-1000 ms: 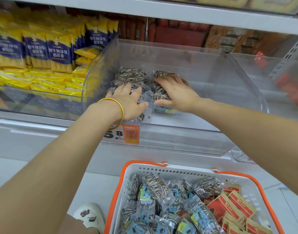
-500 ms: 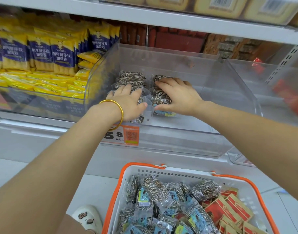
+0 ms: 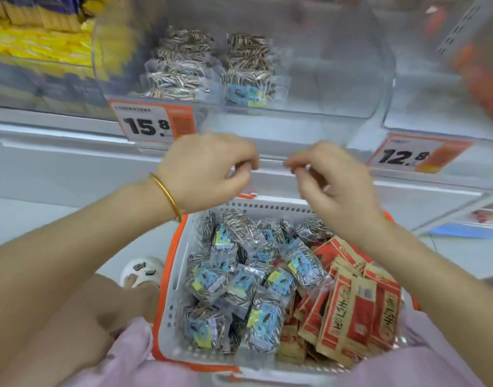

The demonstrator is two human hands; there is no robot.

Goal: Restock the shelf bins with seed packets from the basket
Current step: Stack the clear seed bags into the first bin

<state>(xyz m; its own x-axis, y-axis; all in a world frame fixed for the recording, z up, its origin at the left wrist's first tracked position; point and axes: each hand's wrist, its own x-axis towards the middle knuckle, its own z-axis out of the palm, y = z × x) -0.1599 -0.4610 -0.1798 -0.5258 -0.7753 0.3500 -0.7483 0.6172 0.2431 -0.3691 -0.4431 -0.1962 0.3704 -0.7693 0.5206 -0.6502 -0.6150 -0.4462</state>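
A white basket with an orange rim (image 3: pixel 171 263) sits below me, holding several clear sunflower seed packets (image 3: pixel 239 277) on the left and red packets (image 3: pixel 354 311) on the right. In the clear shelf bin (image 3: pixel 337 88) above, two stacks of seed packets (image 3: pixel 183 68) stand side by side. My left hand (image 3: pixel 209 171), with a gold bangle, hovers above the basket's far edge with fingers loosely curled and holds nothing. My right hand (image 3: pixel 332 180) hovers beside it, also loosely curled and empty.
Price tags 15.8 (image 3: pixel 153 122) and 12.8 (image 3: pixel 407 156) hang on the shelf front. Yellow snack packs (image 3: pixel 41 37) fill the bin at the left. Another clear bin (image 3: pixel 440 88) stands at the right. A white shoe (image 3: pixel 140 272) is left of the basket.
Both hands let go of the seed packets in the bin and pulled back down out of it, to just above the basket. The view tilted downward.
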